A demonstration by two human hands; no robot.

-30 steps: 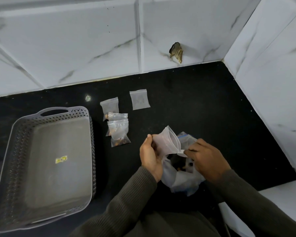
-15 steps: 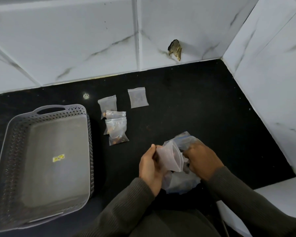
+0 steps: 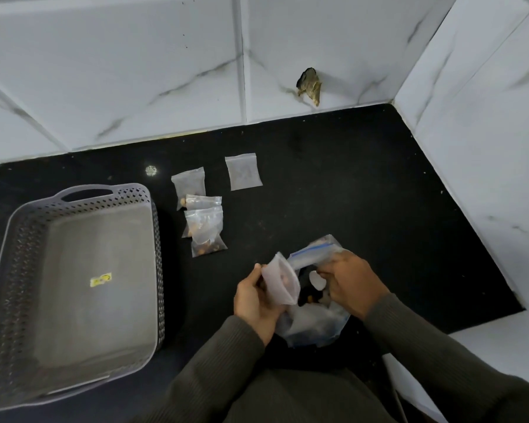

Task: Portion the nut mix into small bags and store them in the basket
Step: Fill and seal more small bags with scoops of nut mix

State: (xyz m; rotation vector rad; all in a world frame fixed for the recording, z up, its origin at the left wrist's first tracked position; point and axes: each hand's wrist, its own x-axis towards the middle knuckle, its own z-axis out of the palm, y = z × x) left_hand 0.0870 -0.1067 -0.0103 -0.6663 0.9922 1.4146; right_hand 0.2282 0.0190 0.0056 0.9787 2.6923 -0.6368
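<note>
My left hand [image 3: 255, 300] grips a small clear bag [image 3: 280, 283], held open and tilted just above the large zip bag of nut mix [image 3: 313, 323]. Something pale brown shows inside the small bag. My right hand [image 3: 351, 285] pinches a small white scoop [image 3: 316, 280] at the mouth of the large bag, right of the small bag. Three filled small bags [image 3: 206, 236] lie overlapping on the black counter beside the grey perforated basket [image 3: 22, 227], which holds no bags. One flat small bag [image 3: 243, 172] lies farther back.
The black counter [image 3: 364, 193] meets white marble-tiled walls at the back and right. A brown chipped hole [image 3: 309, 85] marks the back wall. A yellow sticker [image 3: 100, 279] lies on the basket floor. My dark sleeves fill the lower frame.
My right hand went from the small bag's mouth down into the large bag and now lifts the white scoop again. My left hand lowered the small bag slightly.
</note>
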